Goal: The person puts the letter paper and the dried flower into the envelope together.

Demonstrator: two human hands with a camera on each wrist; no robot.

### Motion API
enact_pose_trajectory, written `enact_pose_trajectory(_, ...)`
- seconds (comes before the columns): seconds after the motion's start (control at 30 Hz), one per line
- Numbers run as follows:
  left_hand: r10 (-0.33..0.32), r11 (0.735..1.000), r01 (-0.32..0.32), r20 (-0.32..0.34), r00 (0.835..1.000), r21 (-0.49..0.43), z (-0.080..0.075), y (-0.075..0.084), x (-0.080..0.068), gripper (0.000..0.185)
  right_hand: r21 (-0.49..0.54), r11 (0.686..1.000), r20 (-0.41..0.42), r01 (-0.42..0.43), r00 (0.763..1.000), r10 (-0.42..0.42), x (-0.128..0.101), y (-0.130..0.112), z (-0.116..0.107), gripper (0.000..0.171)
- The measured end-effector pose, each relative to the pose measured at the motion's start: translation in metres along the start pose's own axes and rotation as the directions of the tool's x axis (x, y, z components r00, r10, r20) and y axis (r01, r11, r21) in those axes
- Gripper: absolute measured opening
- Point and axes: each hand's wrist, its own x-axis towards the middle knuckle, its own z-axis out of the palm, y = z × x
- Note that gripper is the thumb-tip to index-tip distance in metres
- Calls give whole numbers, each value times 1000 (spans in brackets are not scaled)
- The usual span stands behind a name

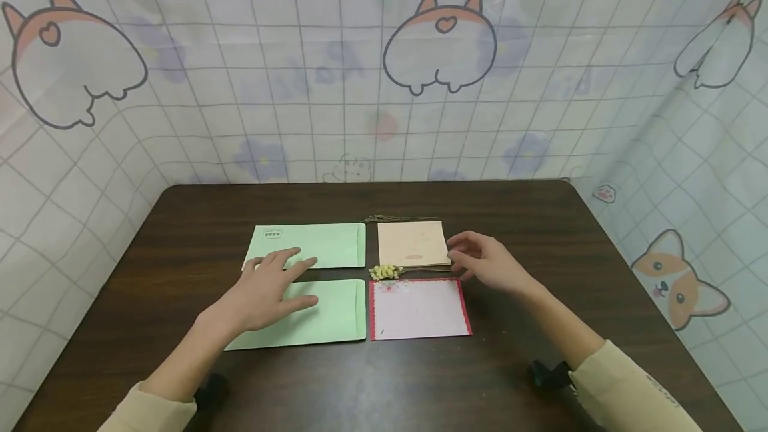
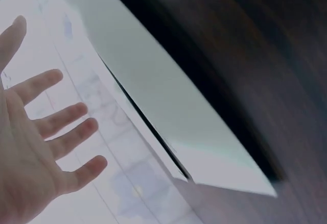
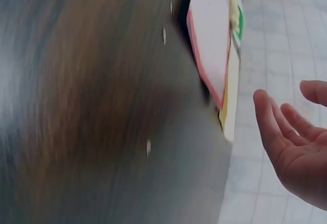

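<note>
Two pale green envelopes lie flat on the left, a far one (image 1: 336,242) and a near one (image 1: 333,319). My left hand (image 1: 261,292) hovers above them, fingers spread and nothing held; the left wrist view shows its palm beside an envelope (image 2: 153,96). On the right are a cream card (image 1: 411,242) and, nearer me, a pink-bordered white card (image 1: 417,312). Between these cards lies a dried sprig with yellow flowers (image 1: 385,272). My right hand (image 1: 489,262), fingers loosely bent and holding nothing, is by the cream card's right edge; whether it touches cannot be told.
A thin dried stem (image 1: 399,218) lies behind the cream card. The dark wooden table (image 1: 510,365) ends at a printed cloth wall (image 1: 336,105) at the back and sides. Small pale flecks (image 3: 148,147) show on the tabletop in the right wrist view.
</note>
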Motion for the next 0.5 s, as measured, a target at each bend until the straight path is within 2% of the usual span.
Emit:
enact_pose_trajectory(0.2,30,1000,-30,52,998,0,3,18,1,80,71,997,59,-29,998,24,2,-8,19,40)
enact_pose_trajectory(0.33,52,998,-49,87,995,-32,6,25,1,86,118,992,96,-45,995,34,4,-10,31,40)
enact_pose_trajectory(0.5,81,997,-78,103,991,-27,10,30,0,92,181,981,136,-65,990,41,8,-13,44,43)
